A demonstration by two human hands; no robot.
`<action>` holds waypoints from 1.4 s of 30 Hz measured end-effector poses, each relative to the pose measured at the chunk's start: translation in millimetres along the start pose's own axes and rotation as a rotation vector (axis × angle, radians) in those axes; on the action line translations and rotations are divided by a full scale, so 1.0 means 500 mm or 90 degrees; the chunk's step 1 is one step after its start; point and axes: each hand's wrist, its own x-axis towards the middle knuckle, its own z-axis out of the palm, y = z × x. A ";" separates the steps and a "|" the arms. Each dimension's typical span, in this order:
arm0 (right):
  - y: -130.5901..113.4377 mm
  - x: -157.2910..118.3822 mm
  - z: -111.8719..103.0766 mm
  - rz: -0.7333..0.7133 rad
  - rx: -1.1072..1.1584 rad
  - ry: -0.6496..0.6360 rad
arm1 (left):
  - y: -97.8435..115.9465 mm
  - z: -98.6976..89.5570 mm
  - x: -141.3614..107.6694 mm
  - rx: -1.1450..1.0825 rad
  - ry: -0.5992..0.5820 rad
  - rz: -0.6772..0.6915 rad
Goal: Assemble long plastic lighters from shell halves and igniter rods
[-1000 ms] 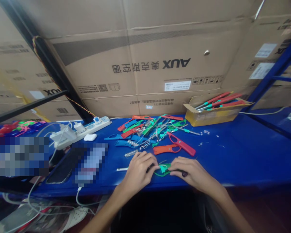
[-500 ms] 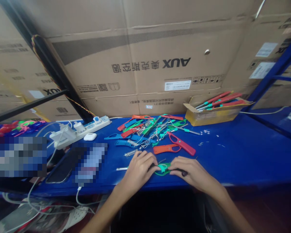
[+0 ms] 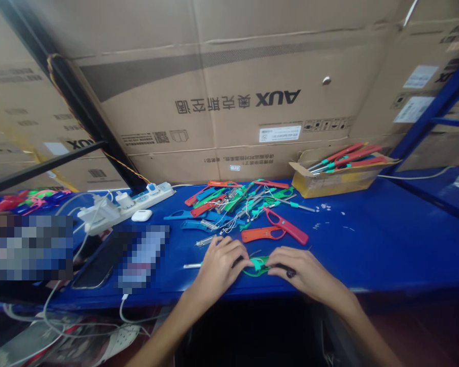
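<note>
A green long-reach lighter (image 3: 259, 266) lies low over the front of the blue table, its casing apparently opened, with a teal part and thin wire showing. My left hand (image 3: 224, 260) pinches its left side. A metal tube (image 3: 192, 265) sticks out left from under that hand. My right hand (image 3: 304, 267) is closed on the casing's right end. A small dark tip (image 3: 290, 273), its kind unclear, shows beneath the right fingers. Just beyond my hands lie an orange lighter casing (image 3: 262, 234) and a red one (image 3: 286, 227). The fingers hide much of the green lighter.
A pile of lighter casings, metal tubes and wired parts (image 3: 233, 204) spreads behind my hands. At the back right, a cardboard box (image 3: 338, 182) holds red lighters. A power strip (image 3: 137, 206), a white earbud case (image 3: 142, 215) and phones (image 3: 143, 260) are on the left.
Almost nothing differs. Both hands keep their hold on the green lighter, with only a tiny shift of the fingers and the teal part.
</note>
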 end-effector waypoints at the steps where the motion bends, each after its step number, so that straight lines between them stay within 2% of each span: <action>1: 0.000 0.000 0.000 -0.001 -0.001 0.000 | -0.001 0.001 0.000 0.011 0.002 0.012; 8: -0.003 -0.003 -0.001 -0.002 -0.007 0.003 | 0.010 0.000 -0.008 0.110 0.064 0.123; 11: -0.005 -0.005 -0.001 0.001 -0.023 -0.002 | 0.013 -0.001 -0.011 0.116 0.071 0.142; 20: -0.021 -0.006 -0.012 -0.035 -0.189 -0.095 | 0.009 -0.007 -0.015 0.104 0.070 0.120; 25: -0.022 -0.006 -0.010 -0.036 -0.182 -0.078 | 0.007 0.000 -0.020 0.079 0.077 0.096; 32: -0.022 -0.007 -0.009 -0.050 -0.192 -0.054 | -0.030 -0.048 -0.048 -0.003 -0.042 0.015; 36: -0.022 -0.009 -0.010 -0.048 -0.209 -0.043 | -0.045 -0.059 -0.052 -0.030 -0.027 -0.003; 42: -0.017 -0.012 -0.007 -0.038 -0.198 -0.049 | -0.038 -0.041 -0.042 -0.066 -0.023 -0.002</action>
